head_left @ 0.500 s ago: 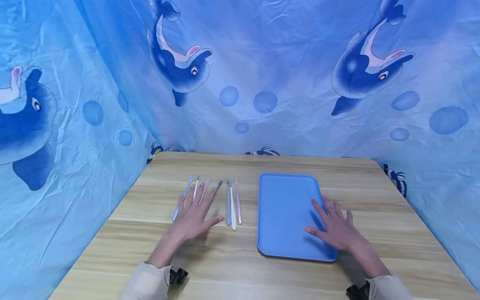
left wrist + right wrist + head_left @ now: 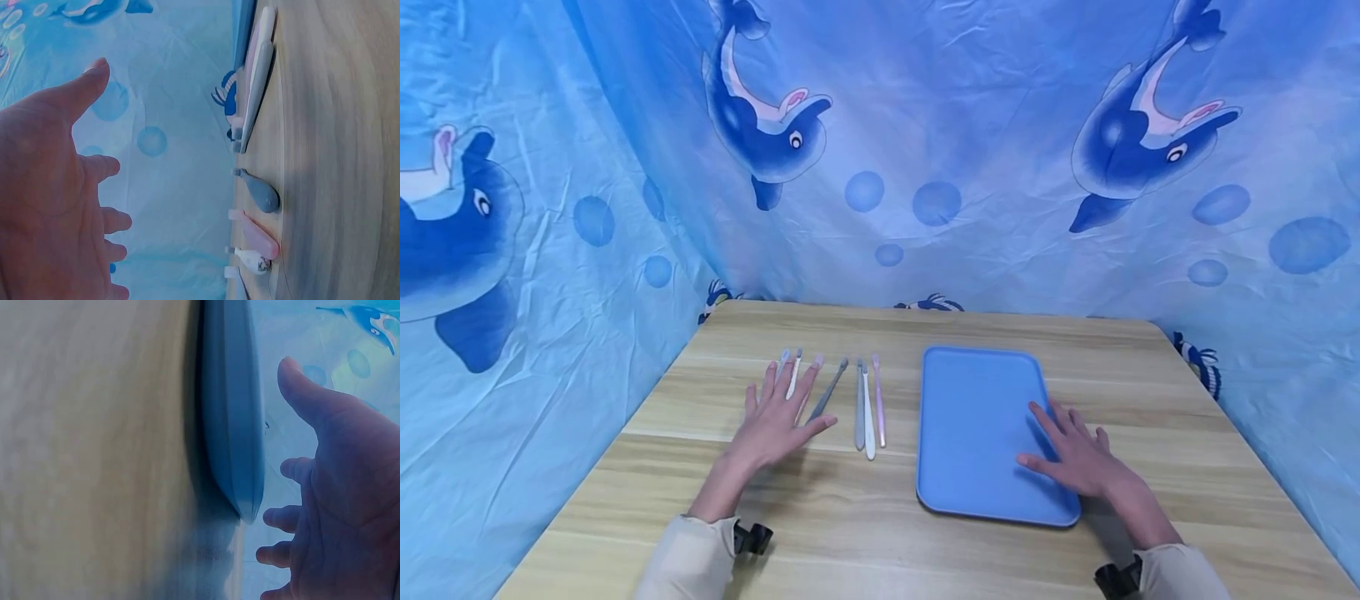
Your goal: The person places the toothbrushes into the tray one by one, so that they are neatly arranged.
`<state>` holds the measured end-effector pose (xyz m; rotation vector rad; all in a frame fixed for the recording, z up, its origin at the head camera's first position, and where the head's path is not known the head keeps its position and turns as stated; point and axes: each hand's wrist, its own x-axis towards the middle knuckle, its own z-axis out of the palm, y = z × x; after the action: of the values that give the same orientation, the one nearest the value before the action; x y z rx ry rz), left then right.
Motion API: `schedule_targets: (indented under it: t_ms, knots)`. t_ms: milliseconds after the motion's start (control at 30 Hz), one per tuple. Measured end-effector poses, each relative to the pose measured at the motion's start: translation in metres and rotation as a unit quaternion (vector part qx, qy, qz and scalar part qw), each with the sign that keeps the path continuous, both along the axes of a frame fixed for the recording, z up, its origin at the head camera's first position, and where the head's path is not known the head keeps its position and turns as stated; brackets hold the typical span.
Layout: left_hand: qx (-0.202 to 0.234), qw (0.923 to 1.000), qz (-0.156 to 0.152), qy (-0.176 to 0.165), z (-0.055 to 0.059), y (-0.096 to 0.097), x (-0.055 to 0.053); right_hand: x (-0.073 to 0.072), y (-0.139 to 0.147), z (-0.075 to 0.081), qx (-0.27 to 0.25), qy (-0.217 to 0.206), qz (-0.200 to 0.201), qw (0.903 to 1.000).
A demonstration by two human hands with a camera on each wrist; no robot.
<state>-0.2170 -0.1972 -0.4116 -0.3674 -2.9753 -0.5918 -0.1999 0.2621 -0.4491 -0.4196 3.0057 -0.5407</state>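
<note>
With fingers spread, my left hand (image 2: 775,425) hovers over the left part of a row of toothbrushes, holding nothing. It partly covers the blue, white and pink ones in the head view. The dark grey toothbrush (image 2: 829,392) lies slanted beside its thumb. Further right are a grey toothbrush (image 2: 860,408), a white toothbrush (image 2: 868,417) and a pinkish-purple toothbrush (image 2: 880,404). In the left wrist view, a pink toothbrush (image 2: 257,237) lies below the palm's level. My right hand (image 2: 1078,458), also spread and holding nothing, is raised above the right edge of a blue tray (image 2: 977,433).
Everything lies on a wood-grain table (image 2: 880,542). A blue curtain (image 2: 970,108) printed with dolphins hangs behind the table and along its sides.
My left hand has shifted a little to the left, uncovering more of the dark grey toothbrush. My right hand stays nearly in place over the tray's edge. The head view has turned slightly.
</note>
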Motion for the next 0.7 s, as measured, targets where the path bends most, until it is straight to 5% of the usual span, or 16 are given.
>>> schedule_targets:
  t_ms: [700]
  knots:
    - [0.033, 0.9985, 0.022, -0.037, -0.005, -0.017, -0.012, -0.013, 0.023, -0.005, -0.011, -0.039, -0.008, 0.9992]
